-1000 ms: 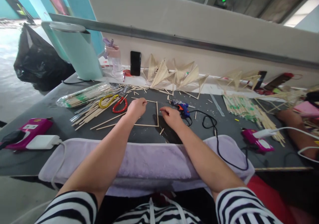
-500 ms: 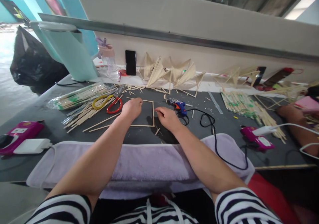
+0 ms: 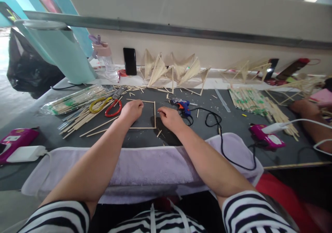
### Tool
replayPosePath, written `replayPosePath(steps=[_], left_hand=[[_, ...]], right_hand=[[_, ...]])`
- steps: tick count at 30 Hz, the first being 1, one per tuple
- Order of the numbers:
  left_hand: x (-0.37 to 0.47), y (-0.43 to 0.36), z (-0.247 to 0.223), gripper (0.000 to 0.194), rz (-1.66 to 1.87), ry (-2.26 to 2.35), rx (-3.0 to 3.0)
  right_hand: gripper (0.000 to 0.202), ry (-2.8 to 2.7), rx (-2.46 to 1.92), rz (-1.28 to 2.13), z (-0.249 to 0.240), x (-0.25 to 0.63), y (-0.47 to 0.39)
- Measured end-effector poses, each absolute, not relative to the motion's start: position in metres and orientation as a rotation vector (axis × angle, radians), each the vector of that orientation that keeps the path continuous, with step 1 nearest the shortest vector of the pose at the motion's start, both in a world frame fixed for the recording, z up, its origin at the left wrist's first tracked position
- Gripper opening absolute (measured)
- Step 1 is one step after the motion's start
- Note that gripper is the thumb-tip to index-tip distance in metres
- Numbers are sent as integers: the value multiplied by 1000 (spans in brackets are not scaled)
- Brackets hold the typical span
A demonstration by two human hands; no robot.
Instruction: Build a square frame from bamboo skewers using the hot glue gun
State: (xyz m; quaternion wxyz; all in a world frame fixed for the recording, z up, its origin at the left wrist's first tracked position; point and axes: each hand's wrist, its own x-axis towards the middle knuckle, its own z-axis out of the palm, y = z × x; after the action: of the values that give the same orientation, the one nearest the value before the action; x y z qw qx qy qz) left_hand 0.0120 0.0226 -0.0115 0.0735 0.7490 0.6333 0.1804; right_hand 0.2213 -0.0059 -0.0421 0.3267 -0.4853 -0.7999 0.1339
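On the dark tabletop lies a square-cornered frame of thin wooden sticks [image 3: 155,114]; its right side and two corners show. My left hand [image 3: 131,112] is closed over the frame's left part, fingers curled, and whatever they may hold is hidden. Just outside the right side, my right hand [image 3: 169,118] is closed with thumb and fingers drawn together; anything between them is too small to make out. A blue glue gun [image 3: 183,106] rests beyond my right hand. Scissors [image 3: 113,108] with yellow and red handles lie left of my left hand.
Loose sticks [image 3: 85,119] and a plastic-wrapped bundle [image 3: 75,100] lie left. Stick models [image 3: 160,72] stand along the wall near a phone [image 3: 130,61] and bottle [image 3: 103,60]. A black cord [image 3: 224,146] crosses a lilac towel [image 3: 155,164]. Another person's arm [image 3: 308,122] is at right.
The camera view has shifted slightly, so the scene sits further left and higher. Both hands keep nearly the same places about the stick frame.
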Motion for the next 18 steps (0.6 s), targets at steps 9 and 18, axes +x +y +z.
replayPosePath(steps=[9, 18], left_hand=[[-3, 43, -9, 23, 662, 1992, 2032], [-11, 104, 45, 28, 539, 2144, 2012]], right_hand=[[31, -1369, -1545, 670, 30, 244, 73], [6, -1387, -1823, 793, -2, 249, 173]])
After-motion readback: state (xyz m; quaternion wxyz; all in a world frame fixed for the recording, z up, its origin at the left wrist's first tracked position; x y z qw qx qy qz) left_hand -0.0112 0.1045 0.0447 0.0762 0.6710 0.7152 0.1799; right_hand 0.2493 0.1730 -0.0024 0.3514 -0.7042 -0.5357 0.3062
